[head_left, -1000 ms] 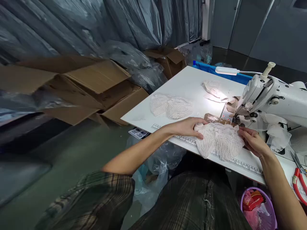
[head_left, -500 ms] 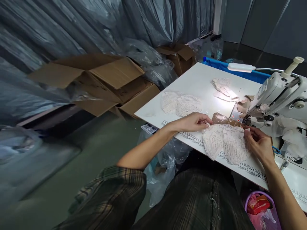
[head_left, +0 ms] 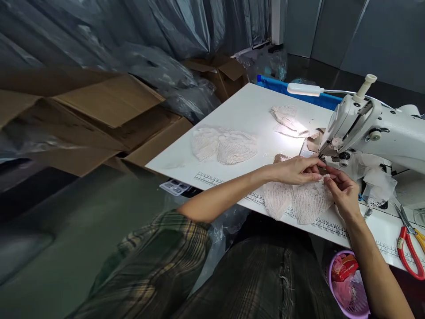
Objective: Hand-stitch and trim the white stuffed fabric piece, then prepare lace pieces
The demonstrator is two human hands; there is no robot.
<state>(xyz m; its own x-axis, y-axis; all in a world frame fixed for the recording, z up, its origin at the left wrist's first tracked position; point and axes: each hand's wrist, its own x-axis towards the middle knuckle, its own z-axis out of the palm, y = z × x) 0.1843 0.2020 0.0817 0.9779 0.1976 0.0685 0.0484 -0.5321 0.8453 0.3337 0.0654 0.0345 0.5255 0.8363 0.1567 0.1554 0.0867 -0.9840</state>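
Observation:
A white lace piece [head_left: 310, 204] hangs over the front edge of the white table, across its printed ruler. My left hand [head_left: 300, 170] pinches the top edge of the lace near the right end. Close beside it, my right hand [head_left: 341, 186] grips the same edge at its right corner. Both sets of fingers are closed, just in front of the needle area of the sewing machine [head_left: 352, 128]. Part of a brown shiny plate [head_left: 281, 157] shows behind my left hand.
Another lace piece [head_left: 226, 144] lies on the table at left, a bunched one [head_left: 288, 119] under the lamp [head_left: 303, 89]. Red-handled scissors [head_left: 408, 248] rest at right. A purple basket [head_left: 332, 270] stands below the table. Cardboard boxes [head_left: 109, 97] are at left.
My left hand has moved right along the lace edge, closing in on my right hand. The view has turned right, bringing the scissors into sight.

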